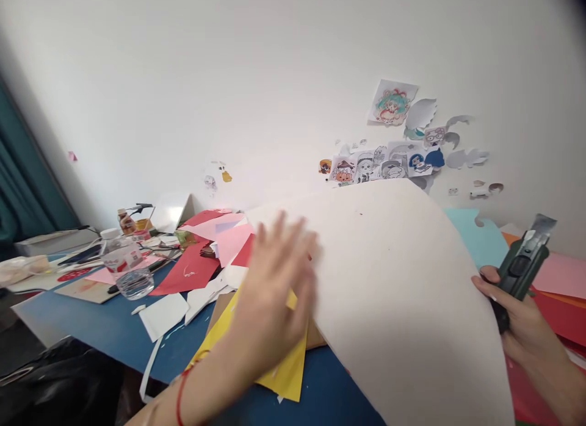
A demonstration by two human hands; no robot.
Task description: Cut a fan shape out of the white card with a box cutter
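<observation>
A large white sheet [412,279] is raised over the table, curving and tilted toward me. My right hand [526,328] is wrapped round a dark green utility knife [522,264] with its blade end pointing up. The thumb of that hand lies at the sheet's right edge; whether it also pinches the sheet, I cannot tell. Blurred by motion, my left hand [274,292] is open with fingers stretched out beside the sheet's left edge, over yellow paper [288,377]. I cannot tell whether it touches the sheet.
Red paper [190,270], pink paper [233,240] and white scraps [163,316] clutter the blue table [320,377]. A clear plastic cup [135,284] stands at left. Light blue paper [476,234] lies behind my right hand. Cut-out drawings [366,166] cover part of the wall.
</observation>
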